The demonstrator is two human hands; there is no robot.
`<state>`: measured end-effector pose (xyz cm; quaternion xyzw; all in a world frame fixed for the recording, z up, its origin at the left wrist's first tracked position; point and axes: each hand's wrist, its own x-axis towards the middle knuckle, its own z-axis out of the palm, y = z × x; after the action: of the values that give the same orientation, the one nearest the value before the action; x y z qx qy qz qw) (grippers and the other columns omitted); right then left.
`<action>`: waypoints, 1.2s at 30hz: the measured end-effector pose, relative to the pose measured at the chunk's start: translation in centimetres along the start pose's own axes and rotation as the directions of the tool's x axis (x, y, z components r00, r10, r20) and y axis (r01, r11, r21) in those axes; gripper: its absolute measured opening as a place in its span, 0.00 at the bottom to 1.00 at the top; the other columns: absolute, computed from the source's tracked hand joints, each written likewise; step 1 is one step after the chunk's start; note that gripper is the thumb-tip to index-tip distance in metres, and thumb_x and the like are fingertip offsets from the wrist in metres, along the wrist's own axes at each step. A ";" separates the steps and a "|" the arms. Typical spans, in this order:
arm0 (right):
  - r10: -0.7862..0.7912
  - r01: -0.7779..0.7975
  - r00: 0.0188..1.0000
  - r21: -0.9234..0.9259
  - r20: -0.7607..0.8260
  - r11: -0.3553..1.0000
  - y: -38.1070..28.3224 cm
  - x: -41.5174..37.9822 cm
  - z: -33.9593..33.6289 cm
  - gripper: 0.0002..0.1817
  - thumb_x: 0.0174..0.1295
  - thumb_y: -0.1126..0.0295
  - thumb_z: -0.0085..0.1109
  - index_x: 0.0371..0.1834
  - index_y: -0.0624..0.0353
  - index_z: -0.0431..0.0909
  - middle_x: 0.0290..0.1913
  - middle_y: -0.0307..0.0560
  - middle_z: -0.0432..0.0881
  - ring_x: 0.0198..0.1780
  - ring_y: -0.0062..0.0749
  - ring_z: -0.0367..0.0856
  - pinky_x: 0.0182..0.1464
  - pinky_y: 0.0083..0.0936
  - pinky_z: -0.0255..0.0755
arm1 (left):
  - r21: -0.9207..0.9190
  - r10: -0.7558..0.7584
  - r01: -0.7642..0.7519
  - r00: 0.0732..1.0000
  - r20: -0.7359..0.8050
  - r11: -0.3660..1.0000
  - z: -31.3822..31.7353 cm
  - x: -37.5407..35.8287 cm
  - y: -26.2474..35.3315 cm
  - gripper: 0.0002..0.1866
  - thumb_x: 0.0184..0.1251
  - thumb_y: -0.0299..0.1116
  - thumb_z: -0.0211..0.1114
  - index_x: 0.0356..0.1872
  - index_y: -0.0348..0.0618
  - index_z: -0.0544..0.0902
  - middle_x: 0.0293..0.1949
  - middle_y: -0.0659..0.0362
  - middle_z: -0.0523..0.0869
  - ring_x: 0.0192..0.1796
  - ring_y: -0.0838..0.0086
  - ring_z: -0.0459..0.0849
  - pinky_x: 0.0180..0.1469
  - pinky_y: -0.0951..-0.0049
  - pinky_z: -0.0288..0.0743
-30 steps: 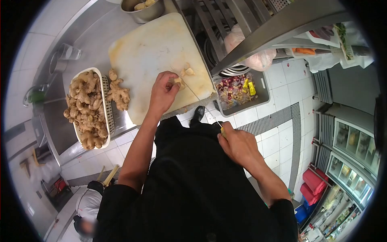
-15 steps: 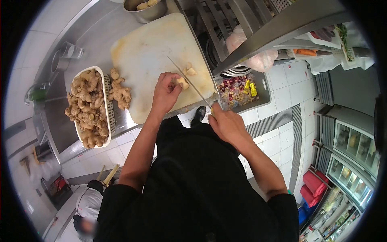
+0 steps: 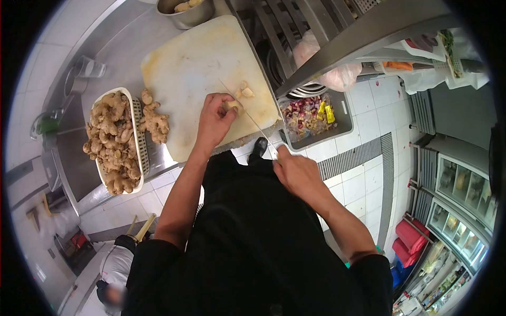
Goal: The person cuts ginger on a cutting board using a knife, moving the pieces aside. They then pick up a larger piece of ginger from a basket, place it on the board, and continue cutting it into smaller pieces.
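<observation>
My left hand [image 3: 215, 118] is closed on a peeled chunk of ginger [image 3: 232, 107], pressed to the white cutting board [image 3: 184, 63] near its front edge. My right hand [image 3: 296, 169] grips the handle of a knife [image 3: 257, 124], whose thin blade runs away from me, right along the side of the ginger. Just beyond the blade lie a few cut ginger pieces [image 3: 244, 90]. Left of the board, a cream plastic basket [image 3: 141, 145] is heaped with unpeeled ginger [image 3: 113, 131]. Another knobbly root [image 3: 154, 122] sits between basket and board.
A metal pot [image 3: 192, 18] with pale pieces stands behind the board. To the right, a grey bin [image 3: 342, 118] of onion scraps sits on the floor below a metal shelf [image 3: 363, 39]. Another person [image 3: 116, 263] is at lower left.
The blade has tilted and now shows nearly edge-on, close against the ginger. My right hand has shifted slightly down. My left hand keeps its hold on the ginger.
</observation>
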<state>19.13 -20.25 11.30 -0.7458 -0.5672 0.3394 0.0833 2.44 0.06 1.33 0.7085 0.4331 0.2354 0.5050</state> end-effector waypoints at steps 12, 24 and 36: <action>0.017 -0.017 1.000 -0.036 0.019 0.999 1.0 1.5 -1.0 0.14 0.73 0.63 0.58 0.50 0.62 0.70 0.32 0.59 0.88 0.39 0.59 0.88 0.41 0.55 0.79 | -0.157 0.064 -0.062 0.998 0.007 0.986 -1.2 -1.5 -2.3 0.17 0.65 0.19 0.69 0.55 0.40 0.82 0.55 0.58 0.76 0.42 0.76 0.83 0.48 0.74 0.83; 0.039 -0.035 0.995 -0.046 0.091 0.998 0.5 -4.2 -3.5 0.12 0.73 0.62 0.59 0.49 0.58 0.71 0.29 0.56 0.87 0.33 0.59 0.88 0.37 0.53 0.79 | -0.148 0.026 -0.022 0.999 0.030 0.989 -1.5 -1.1 -2.5 0.14 0.67 0.22 0.71 0.52 0.39 0.82 0.55 0.58 0.76 0.48 0.74 0.83 0.52 0.73 0.82; -0.160 0.154 0.976 -0.049 -0.145 0.987 0.8 7.3 2.5 0.13 0.70 0.64 0.60 0.48 0.61 0.72 0.30 0.57 0.87 0.37 0.55 0.89 0.41 0.52 0.80 | -0.189 0.000 0.008 0.999 0.039 0.982 -2.1 -2.0 -2.4 0.15 0.66 0.20 0.70 0.53 0.36 0.83 0.56 0.57 0.76 0.52 0.70 0.86 0.59 0.70 0.83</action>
<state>19.21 -14.57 5.94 -0.7232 -0.6228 0.2647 0.1379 -1.06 -0.28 0.15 0.6608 0.4002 0.2608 0.5789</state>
